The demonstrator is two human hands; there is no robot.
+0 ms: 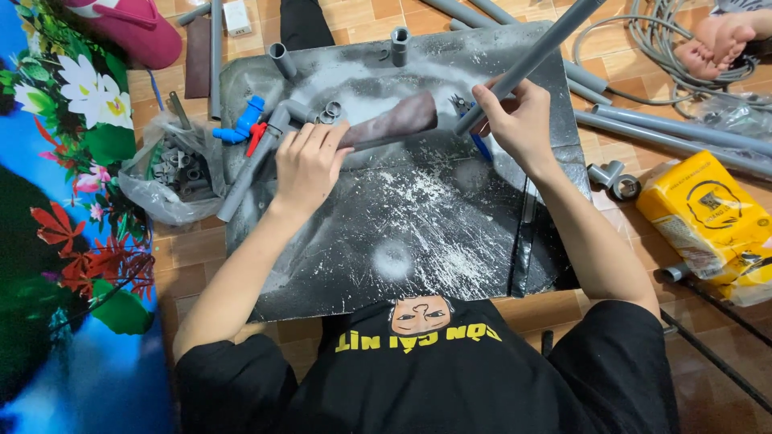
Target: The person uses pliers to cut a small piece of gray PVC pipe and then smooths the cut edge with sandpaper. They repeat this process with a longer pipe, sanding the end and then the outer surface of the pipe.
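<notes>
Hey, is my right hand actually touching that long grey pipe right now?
Touching. The head view shows the right hand with its fingers wrapped around the lower end of the long grey pipe.
</notes>
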